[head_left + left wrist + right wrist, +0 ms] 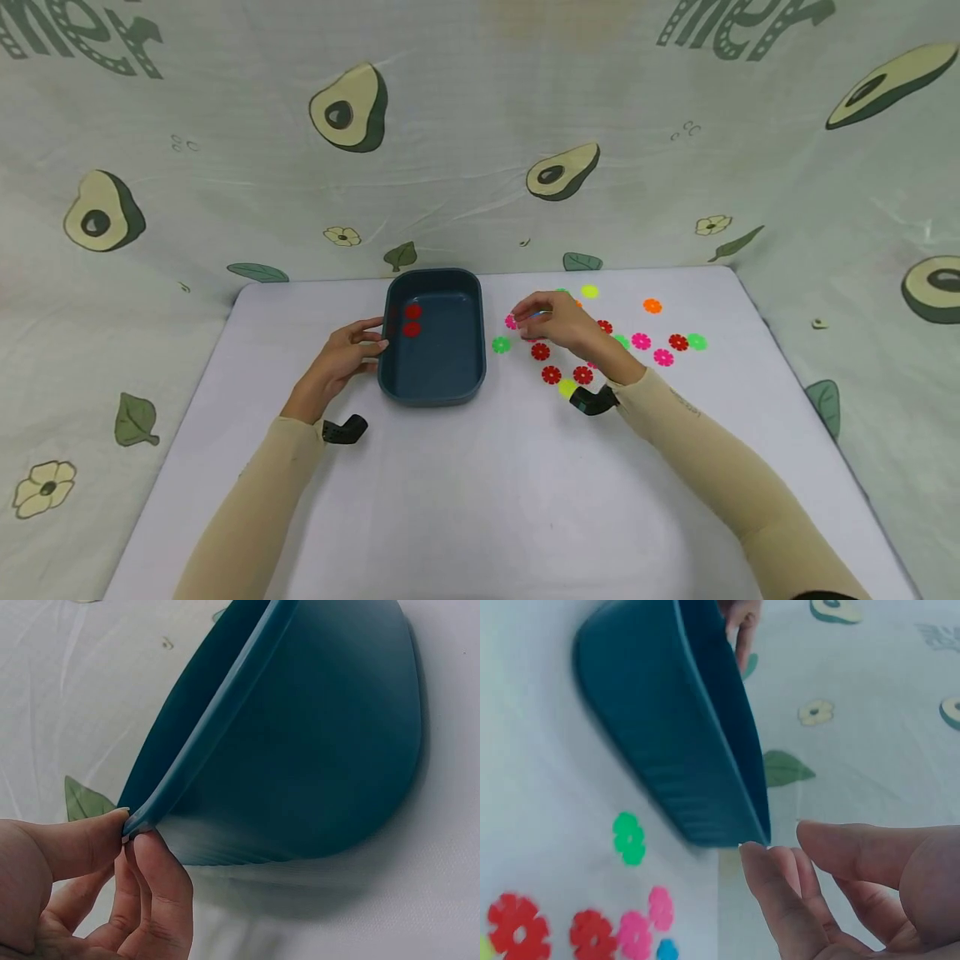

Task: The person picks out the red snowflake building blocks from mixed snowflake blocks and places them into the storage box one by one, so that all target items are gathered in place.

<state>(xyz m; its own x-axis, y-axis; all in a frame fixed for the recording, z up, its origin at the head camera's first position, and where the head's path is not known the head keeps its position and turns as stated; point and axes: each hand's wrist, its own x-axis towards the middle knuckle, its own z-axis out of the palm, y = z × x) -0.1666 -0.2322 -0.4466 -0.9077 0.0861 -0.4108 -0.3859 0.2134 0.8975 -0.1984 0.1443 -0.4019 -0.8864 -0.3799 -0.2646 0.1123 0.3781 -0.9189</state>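
Observation:
A dark blue rectangular tub (432,387) stands on the white table, with two red flower-shaped pieces (412,312) lying inside. My left hand (343,360) pinches its left rim, thumb on top and fingers below, as the left wrist view (135,892) shows closely. My right hand (558,323) hovers over scattered flower-shaped plastic pieces right of the tub. In the right wrist view its thumb and index finger (776,896) are apart, and nothing shows between them. Nearest are a green piece (501,344), a pink piece (512,322) and a red piece (540,352); the hand hides some others.
More pieces spread to the right, among them an orange piece (652,307), a yellow piece (590,292) and a green piece (697,342). A patterned cloth (465,192) with avocados hangs behind the table (480,500).

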